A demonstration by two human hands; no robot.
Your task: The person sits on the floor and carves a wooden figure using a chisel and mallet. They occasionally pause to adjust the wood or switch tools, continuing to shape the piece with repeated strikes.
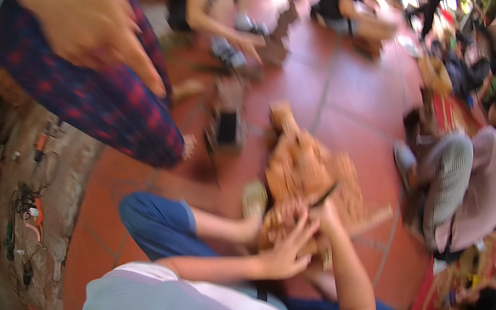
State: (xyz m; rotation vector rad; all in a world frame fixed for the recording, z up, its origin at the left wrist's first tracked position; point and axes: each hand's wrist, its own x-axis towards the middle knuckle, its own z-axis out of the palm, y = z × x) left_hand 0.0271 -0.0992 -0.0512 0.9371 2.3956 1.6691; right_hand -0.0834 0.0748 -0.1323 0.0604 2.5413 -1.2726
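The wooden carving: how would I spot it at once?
On the red tiled floor, find the wearer's blue trousers near the bottom. Just ahead lies the carving, with the left hand on its near end. It is bigger, knobblier and more orange than the black rectangle to its left.

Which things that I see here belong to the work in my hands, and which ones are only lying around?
Seem to belong to the work:
brown carved piece, with the left hand laid on it
dark slim object at the right hand; blur hides the grip

Seem only lying around:
dark-faced rectangular object, ahead
cords, far left
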